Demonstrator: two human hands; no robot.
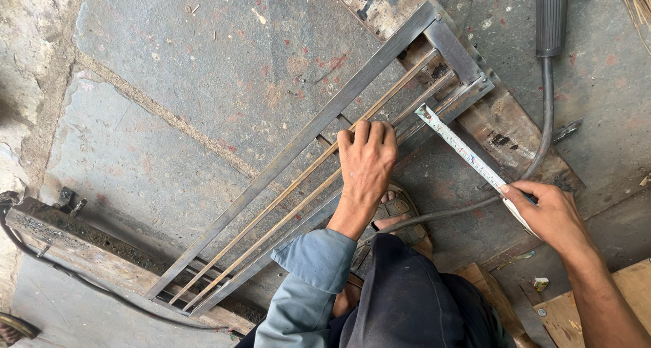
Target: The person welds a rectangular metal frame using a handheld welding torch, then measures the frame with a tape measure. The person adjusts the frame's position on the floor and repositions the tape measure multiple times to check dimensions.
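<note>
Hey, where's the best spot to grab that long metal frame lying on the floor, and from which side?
Probably the long outer side rail of the metal frame, taken from above near mid-length. The frame lies flat across two supports, so fingers can curl under that bare flat bar. The left hand already rests on the opposite rail; the right hand holds the tape measure.

Lying on rough, stained grey concrete floor (190,84): long rectangular frame of dull grey steel bar (298,145), matt and scuffed, holding thin rust-brown metal rods (285,192). Stretching across one end, glossy white-and-yellow metal measuring tape (461,148). Trailing alongside, smooth grey rubber cable (546,117) from ribbed black plastic handle (550,16). Propping underneath, scorched, rough wooden planks (102,253).
</note>
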